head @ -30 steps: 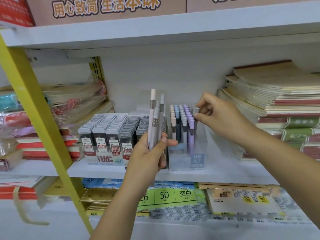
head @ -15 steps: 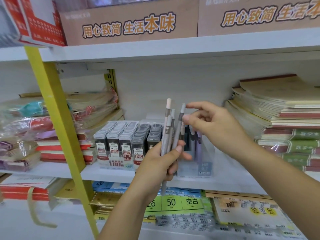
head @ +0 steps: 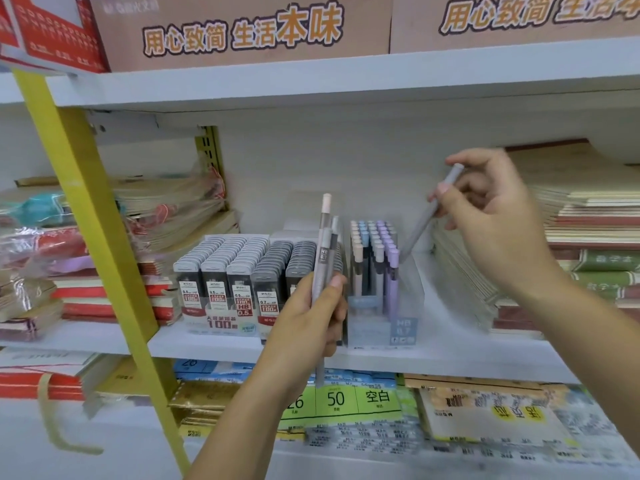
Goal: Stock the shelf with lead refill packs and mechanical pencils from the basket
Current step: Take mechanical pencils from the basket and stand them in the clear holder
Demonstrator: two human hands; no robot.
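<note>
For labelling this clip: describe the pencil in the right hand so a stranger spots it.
On the white shelf, find the clear pencil box beside the lead refill packs. Above its right edge, the right hand pinches one grey pencil: tilted, unlike the upright ones.

The bare left hand (head: 311,317) and the bare right hand (head: 491,216) are slender, with short, rounded fingernails. The left forearm (head: 249,420) and the right forearm (head: 588,334) are bare from the wrist to the picture's edge. The right hand looks slightly blurred.
</note>
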